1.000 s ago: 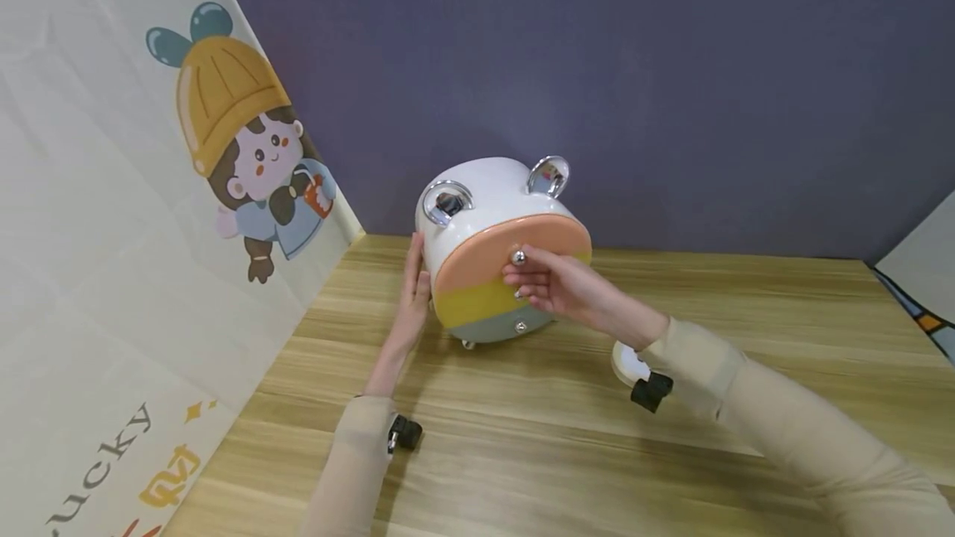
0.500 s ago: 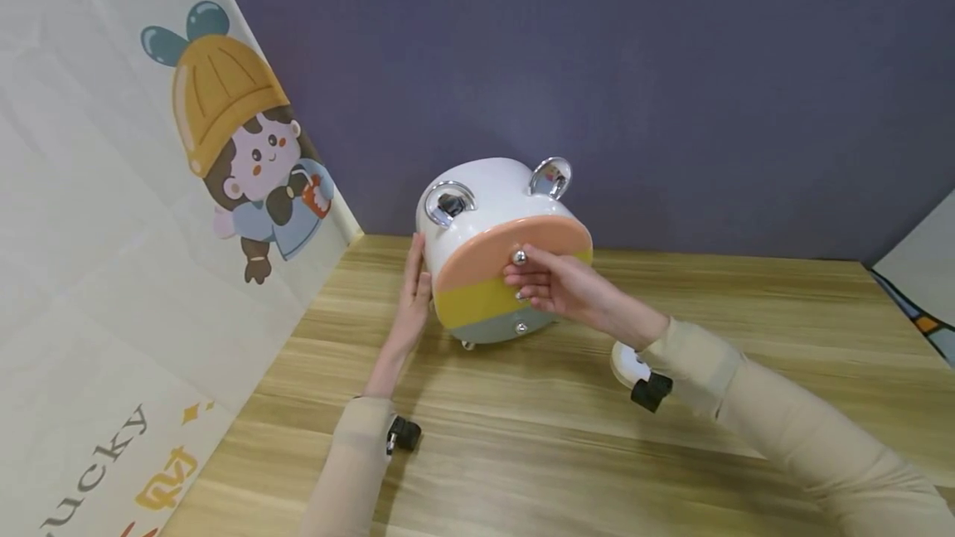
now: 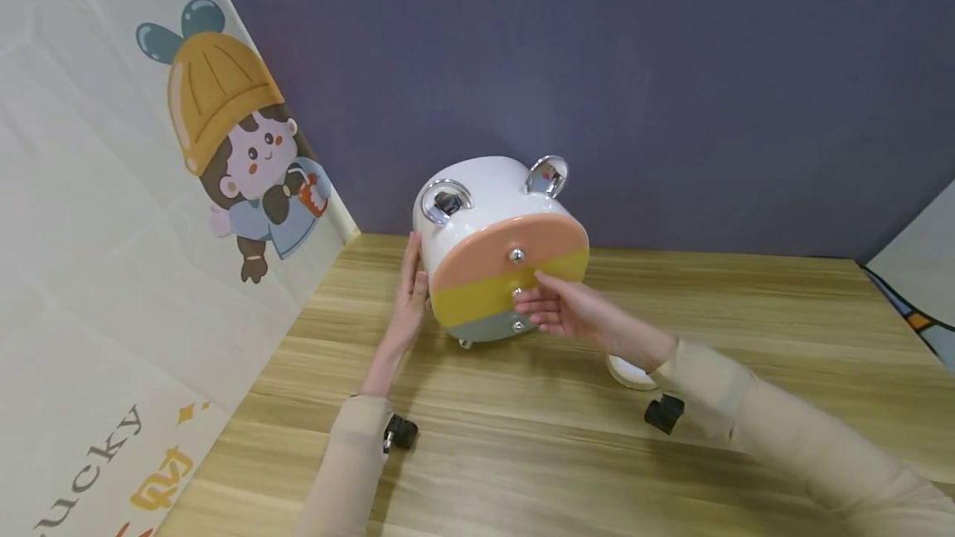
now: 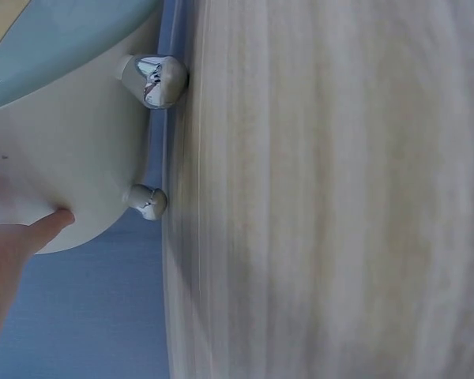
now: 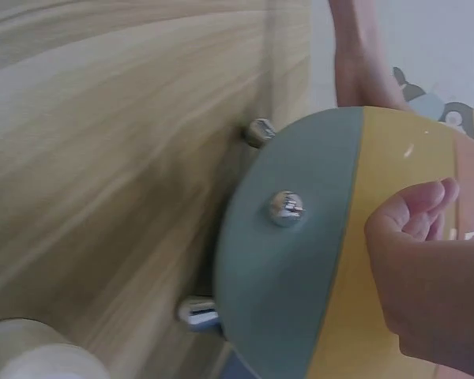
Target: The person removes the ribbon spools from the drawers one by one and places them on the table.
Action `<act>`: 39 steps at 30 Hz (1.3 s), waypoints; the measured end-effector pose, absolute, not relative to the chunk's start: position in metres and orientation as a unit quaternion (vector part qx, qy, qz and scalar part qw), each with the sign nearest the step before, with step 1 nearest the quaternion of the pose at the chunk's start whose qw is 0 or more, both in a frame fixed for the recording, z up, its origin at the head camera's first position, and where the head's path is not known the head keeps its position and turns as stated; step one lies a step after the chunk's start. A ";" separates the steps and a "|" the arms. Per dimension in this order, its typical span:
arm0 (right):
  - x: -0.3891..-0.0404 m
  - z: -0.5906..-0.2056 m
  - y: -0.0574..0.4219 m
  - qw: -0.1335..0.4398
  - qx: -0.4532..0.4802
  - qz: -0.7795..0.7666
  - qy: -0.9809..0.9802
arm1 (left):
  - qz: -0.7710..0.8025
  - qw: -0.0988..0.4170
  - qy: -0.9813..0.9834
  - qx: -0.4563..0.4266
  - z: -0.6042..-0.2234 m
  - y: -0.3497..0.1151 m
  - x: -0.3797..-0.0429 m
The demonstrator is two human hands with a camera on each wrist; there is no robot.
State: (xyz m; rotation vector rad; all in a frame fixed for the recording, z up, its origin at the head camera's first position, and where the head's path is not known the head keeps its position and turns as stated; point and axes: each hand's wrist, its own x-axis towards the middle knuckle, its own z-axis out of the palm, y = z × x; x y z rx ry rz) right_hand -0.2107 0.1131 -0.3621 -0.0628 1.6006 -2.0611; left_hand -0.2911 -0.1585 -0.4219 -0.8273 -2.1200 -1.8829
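A white rounded drawer box (image 3: 485,181) with two chrome ears stands on the table, its front striped orange, yellow and grey-green. Each stripe bears a chrome knob: a top knob (image 3: 516,255), a middle knob and a bottom knob (image 5: 287,208). My left hand (image 3: 409,297) rests along the box's left side with straight fingers; its thumb lies on the white wall in the left wrist view. My right hand (image 3: 570,309) is in front of the yellow stripe, loosely bent fingertips right at the middle knob, thumb apart from them. The middle knob is partly hidden by these fingers.
A white round object (image 3: 630,373) lies on the wooden table (image 3: 522,454) under the right wrist. Behind the box rises a dark blue-grey wall (image 3: 597,65). A white panel (image 3: 89,230) with a cartoon figure borders the left. Short chrome feet (image 4: 154,80) support the box.
My right hand has left the top knob and moved down and slightly right to the middle one. The left hand stays against the box, which has not visibly opened.
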 end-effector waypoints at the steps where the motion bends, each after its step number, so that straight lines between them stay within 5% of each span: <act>1: -0.210 -0.364 0.113 0.265 -0.018 -0.760 0.593 | -0.634 0.096 -0.715 -0.280 -0.426 -0.159 -0.294; 15: -0.217 -0.397 0.106 0.291 0.005 -0.753 0.590 | -0.643 0.065 -0.718 -0.261 -0.413 -0.158 -0.281; 39: -0.217 -0.388 0.094 0.256 -0.002 -0.826 0.502 | -0.636 0.068 -0.721 -0.265 -0.412 -0.158 -0.282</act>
